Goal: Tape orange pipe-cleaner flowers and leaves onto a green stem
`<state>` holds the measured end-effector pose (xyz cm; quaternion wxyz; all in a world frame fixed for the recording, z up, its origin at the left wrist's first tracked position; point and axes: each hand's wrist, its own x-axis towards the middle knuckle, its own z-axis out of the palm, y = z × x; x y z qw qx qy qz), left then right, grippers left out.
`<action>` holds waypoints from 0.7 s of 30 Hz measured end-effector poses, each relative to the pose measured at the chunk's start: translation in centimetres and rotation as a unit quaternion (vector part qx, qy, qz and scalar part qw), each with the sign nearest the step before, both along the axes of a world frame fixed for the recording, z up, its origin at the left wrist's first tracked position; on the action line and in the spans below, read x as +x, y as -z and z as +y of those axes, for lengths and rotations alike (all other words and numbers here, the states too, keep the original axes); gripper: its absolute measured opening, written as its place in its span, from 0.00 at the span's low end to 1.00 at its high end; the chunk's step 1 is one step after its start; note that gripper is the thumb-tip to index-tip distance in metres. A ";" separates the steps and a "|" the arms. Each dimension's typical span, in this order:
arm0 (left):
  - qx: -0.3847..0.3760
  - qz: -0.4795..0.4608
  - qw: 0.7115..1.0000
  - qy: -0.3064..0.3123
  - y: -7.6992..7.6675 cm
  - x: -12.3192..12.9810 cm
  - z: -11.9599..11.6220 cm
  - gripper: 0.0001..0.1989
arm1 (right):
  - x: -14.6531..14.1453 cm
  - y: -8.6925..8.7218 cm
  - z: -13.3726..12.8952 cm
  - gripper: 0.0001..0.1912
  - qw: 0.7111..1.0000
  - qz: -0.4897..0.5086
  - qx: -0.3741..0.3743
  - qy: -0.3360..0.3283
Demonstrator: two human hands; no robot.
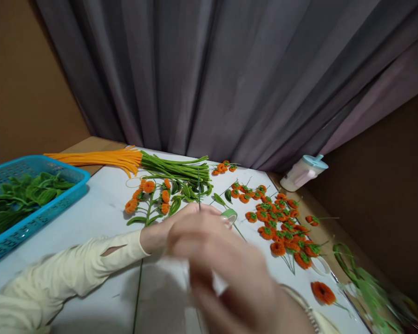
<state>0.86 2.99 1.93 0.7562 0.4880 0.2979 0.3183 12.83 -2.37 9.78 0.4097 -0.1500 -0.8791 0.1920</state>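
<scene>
My left hand [186, 215], in a cream sleeve, reaches in from the left over the white tabletop. A small roll of green tape [230, 215] sits at its fingertips, which are partly hidden behind the other hand. My right hand [230, 264] is close to the camera and blurred, its fingers curled as in a pinch. A thin dark green wire stem [199, 190] stands upright from those fingers. Just beyond the left wrist is a green branch [149, 204] with orange fuzzy flowers and narrow leaves.
Many orange flower heads [282, 218] with green wires lie on the right. Orange pipe cleaners [104, 158] and green pipe cleaners [177, 167] lie at the back. A blue basket [55, 204] holds green leaves at left. A lidded cup [301, 174] stands near the curtain [209, 79].
</scene>
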 end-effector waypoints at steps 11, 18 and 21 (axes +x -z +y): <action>0.023 -0.017 0.998 0.048 -0.2 -0.1 -0.2 0.11 | 5.3 1.9 6.7 0.15 0.867 -0.153 -0.473 0.041; 0.010 -0.004 1.000 -0.005 -0.2 0.1 -0.4 0.18 | 6.7 2.2 5.9 0.20 0.855 0.033 -0.512 0.076; -0.021 0.015 1.000 -0.006 -0.3 0.2 -0.6 0.20 | 7.6 2.0 5.1 0.17 0.865 0.099 -0.471 0.138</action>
